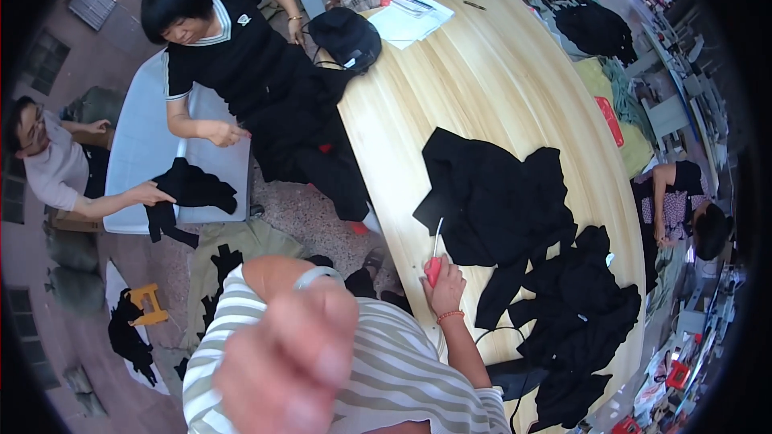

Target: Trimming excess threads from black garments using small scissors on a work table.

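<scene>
My right hand [446, 288], with a beaded bracelet at the wrist, is closed round the red handle of scissors [433, 271] at the table's near edge. Their thin metal tip points away from me and reaches the edge of a spread black garment [498, 193]. More black garments [575, 313] lie heaped to the right of my hand. Close to the camera, my left hand [297, 345] is raised in front of my striped top. Motion blurs its fingers, and nothing can be made out in them.
A light wooden table [386, 137] bears papers [410, 20] and a black cap [344, 38] at its far end. Across its left side stands a person in black [257, 72]. Another person's hand [151, 193] holds black cloth over a white bin [133, 153]. A yellow stool [147, 304] stands lower left.
</scene>
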Demonstrator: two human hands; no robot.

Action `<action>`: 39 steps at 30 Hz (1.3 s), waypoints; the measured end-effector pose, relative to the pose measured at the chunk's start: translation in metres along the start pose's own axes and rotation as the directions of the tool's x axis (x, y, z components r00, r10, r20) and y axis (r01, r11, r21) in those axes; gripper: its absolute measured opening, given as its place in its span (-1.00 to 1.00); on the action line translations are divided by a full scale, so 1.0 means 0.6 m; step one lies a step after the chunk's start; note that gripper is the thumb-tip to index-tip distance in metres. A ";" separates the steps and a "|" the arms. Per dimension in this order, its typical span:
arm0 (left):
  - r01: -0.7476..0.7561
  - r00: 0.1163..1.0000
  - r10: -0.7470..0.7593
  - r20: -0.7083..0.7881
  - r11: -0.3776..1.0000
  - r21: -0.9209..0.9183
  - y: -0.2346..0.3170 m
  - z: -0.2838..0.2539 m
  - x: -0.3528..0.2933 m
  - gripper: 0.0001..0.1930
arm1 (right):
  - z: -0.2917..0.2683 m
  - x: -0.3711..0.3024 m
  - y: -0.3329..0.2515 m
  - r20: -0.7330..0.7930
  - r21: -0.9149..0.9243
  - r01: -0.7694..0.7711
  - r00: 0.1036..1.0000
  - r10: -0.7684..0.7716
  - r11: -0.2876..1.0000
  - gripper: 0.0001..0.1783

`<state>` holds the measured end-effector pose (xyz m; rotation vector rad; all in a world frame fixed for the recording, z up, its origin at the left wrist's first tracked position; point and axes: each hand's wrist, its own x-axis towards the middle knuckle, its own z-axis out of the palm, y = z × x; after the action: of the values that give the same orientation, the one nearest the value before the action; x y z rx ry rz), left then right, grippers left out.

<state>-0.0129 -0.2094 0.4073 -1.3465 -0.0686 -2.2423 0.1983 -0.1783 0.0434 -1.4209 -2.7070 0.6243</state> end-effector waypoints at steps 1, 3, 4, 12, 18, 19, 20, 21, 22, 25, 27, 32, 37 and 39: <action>-0.279 0.949 0.265 -0.172 0.959 -0.059 -0.004 0.015 0.027 -0.78 | 0.002 -0.001 -0.002 -0.003 0.025 -0.003 1.000 0.003 1.000 -0.07; -0.016 0.989 0.047 0.140 0.977 -0.214 0.025 -0.003 0.064 -0.66 | 0.007 -0.011 -0.006 -0.084 0.011 -0.011 0.996 0.012 1.000 -0.08; -0.113 0.989 0.131 0.069 0.969 -0.218 0.021 -0.001 0.076 -0.66 | 0.012 -0.015 -0.007 -0.107 0.024 -0.001 0.994 0.004 1.000 -0.09; -0.308 0.949 0.309 0.059 0.951 -0.037 0.071 -0.045 0.166 -0.68 | 0.039 -0.005 -0.016 -0.132 -0.025 0.015 0.991 -0.018 1.000 -0.16; -0.448 0.893 0.447 0.041 0.879 0.164 0.093 -0.061 0.199 -0.68 | 0.042 0.026 -0.035 -0.145 -0.045 0.030 0.989 -0.036 0.999 -0.17; -0.475 0.878 0.476 0.044 0.858 0.195 0.098 -0.063 0.202 -0.68 | 0.043 0.027 -0.037 -0.132 -0.040 0.015 0.991 -0.020 0.999 -0.18; -0.484 0.874 0.484 0.048 0.853 0.196 0.106 -0.068 0.204 -0.68 | 0.043 0.029 -0.039 -0.120 -0.034 -0.001 0.993 -0.004 0.999 -0.18; -0.420 0.907 0.411 0.086 0.881 0.217 0.116 -0.076 0.205 -0.68 | 0.045 0.032 -0.040 -0.124 -0.035 0.009 0.992 -0.013 0.999 -0.18; -0.353 0.935 0.332 0.121 0.904 0.243 0.123 -0.082 0.205 -0.67 | 0.047 0.031 -0.040 -0.136 -0.038 0.013 0.991 -0.018 0.999 -0.18; -0.415 0.909 0.387 0.154 0.873 0.256 0.133 -0.097 0.205 -0.66 | 0.047 0.030 -0.038 -0.133 -0.036 0.022 0.991 -0.026 0.999 -0.19; -0.809 0.434 0.900 0.034 0.374 0.453 0.040 -0.087 0.301 -0.65 | 0.052 0.031 -0.033 -0.140 -0.054 0.007 0.990 -0.014 0.999 -0.20; -0.315 0.947 0.284 0.148 0.906 0.283 0.104 -0.101 0.249 -0.63 | 0.057 0.046 -0.044 -0.131 -0.054 0.037 0.990 -0.044 0.998 -0.21; -0.810 0.238 0.971 0.014 0.190 0.555 0.049 -0.103 0.295 -0.64 | 0.063 0.057 -0.052 -0.152 -0.081 0.037 0.987 -0.049 0.996 -0.20; -0.800 0.047 0.999 0.018 0.027 0.599 0.047 -0.101 0.294 -0.65 | 0.063 0.061 -0.058 -0.149 -0.075 0.040 0.988 -0.051 0.996 -0.20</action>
<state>-0.1147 -0.3236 0.5182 -0.2547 0.3599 -1.0460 0.1419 -0.1796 0.0150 -1.3570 -2.6597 0.4038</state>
